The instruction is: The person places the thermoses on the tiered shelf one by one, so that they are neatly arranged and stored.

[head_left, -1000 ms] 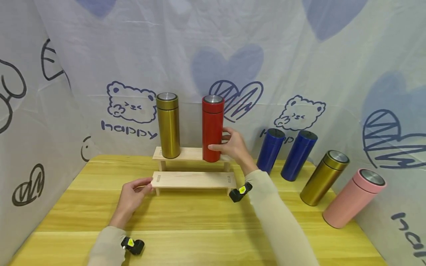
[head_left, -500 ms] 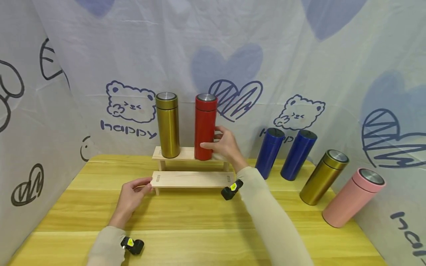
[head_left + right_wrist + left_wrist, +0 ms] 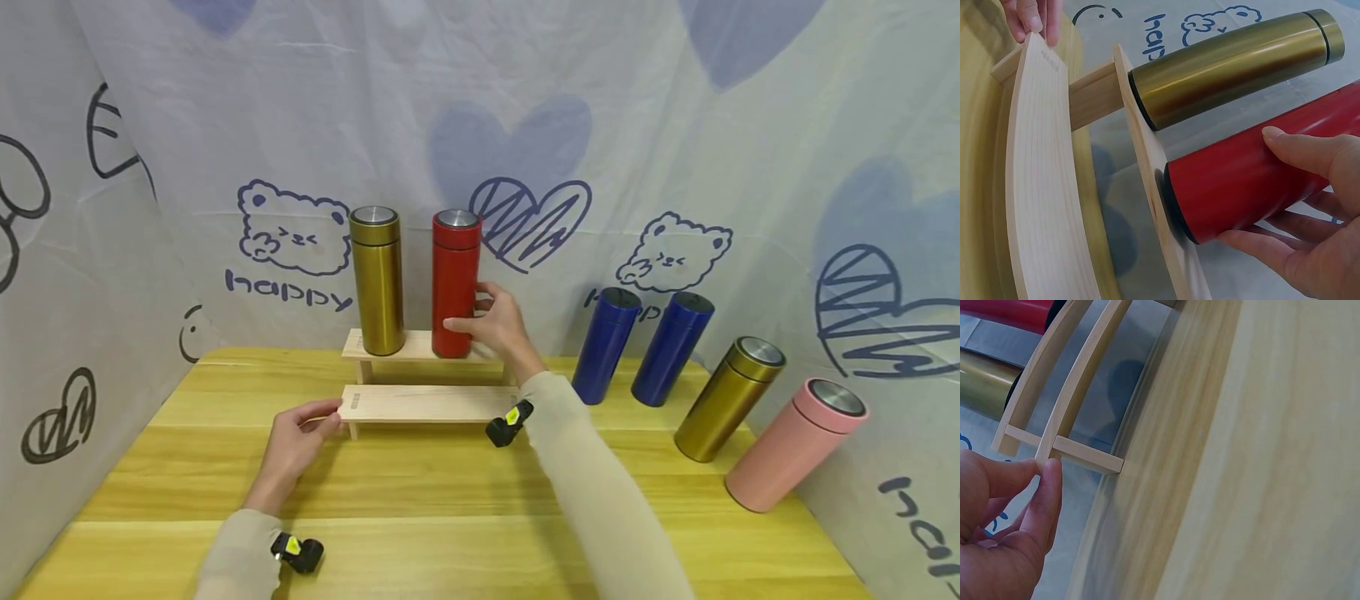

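My right hand (image 3: 498, 327) grips a red thermos (image 3: 454, 287) low on its side, thumb across the front. The thermos stands upright, its base right at the upper tier of a two-tier wooden shelf (image 3: 427, 404). To its left on that tier is a gold thermos (image 3: 378, 287), a gap apart from the red one. With thumb and fingers my left hand (image 3: 298, 442) pinches the left end of the lower tier. In the left wrist view the thumb and fingers (image 3: 1052, 487) meet at the board's corner.
On the right of the wooden table (image 3: 420, 542) stand two blue thermoses (image 3: 606, 346) (image 3: 672, 350), another gold thermos (image 3: 729, 400) and a pink thermos (image 3: 797, 446). A printed cloth (image 3: 660, 125) hangs behind and at both sides.
The red thermos has moved left along the upper tier with my right hand, closer to the gold one. My left hand has stayed at the shelf's end.
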Tool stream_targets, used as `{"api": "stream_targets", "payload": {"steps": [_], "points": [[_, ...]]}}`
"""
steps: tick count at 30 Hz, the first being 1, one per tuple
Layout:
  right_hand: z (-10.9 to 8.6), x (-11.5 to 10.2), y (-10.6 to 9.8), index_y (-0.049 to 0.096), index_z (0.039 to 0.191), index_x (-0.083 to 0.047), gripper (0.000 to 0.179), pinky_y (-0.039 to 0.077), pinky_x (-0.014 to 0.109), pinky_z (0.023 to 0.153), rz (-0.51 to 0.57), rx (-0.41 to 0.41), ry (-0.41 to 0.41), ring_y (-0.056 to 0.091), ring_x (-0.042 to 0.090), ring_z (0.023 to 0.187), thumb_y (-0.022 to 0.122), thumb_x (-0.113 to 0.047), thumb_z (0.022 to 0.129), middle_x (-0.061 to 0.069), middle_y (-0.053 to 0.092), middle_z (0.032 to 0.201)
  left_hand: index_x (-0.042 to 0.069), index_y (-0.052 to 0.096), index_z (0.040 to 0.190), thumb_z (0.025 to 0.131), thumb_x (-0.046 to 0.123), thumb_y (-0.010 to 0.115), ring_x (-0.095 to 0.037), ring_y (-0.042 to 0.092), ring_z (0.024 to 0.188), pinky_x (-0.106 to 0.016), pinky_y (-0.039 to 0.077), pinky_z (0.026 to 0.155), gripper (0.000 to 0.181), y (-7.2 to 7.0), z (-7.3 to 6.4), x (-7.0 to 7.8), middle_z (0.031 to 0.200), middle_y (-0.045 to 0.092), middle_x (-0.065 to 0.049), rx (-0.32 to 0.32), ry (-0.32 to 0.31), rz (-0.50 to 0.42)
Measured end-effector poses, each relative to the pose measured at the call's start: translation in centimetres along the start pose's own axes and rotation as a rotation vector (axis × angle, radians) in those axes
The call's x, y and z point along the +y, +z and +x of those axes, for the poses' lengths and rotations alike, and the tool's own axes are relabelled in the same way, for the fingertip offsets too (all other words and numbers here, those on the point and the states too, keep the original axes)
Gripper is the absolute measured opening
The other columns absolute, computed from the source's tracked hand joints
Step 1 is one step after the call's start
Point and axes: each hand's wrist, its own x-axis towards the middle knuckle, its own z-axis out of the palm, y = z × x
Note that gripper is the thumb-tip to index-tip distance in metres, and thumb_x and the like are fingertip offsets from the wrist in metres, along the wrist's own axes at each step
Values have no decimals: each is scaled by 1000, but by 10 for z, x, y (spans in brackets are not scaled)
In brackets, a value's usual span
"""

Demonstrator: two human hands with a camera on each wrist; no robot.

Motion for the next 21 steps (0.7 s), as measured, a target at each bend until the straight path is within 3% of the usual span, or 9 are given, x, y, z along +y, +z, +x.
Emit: {"api": "stream_targets", "payload": {"steps": [9,21], "points": [[5,2,3,53,144,-9,71,61,49,94,-8,18,24,65,34,120,87,-10,82,19,67,132,-5,62,138,103,5,60,5,70,89,-11,55,82,36,-1,-1,1,138,62,-29,-8,-7,6],[7,3,8,52,146,-8,74,60,49,95,-23,13,14,64,34,122,88,-11,81,18,65,135,-6,64,135,102,3,61,5,70,86,-14,56,81,34,0,1,-1,134,64,-30,8,4,-7]]}}
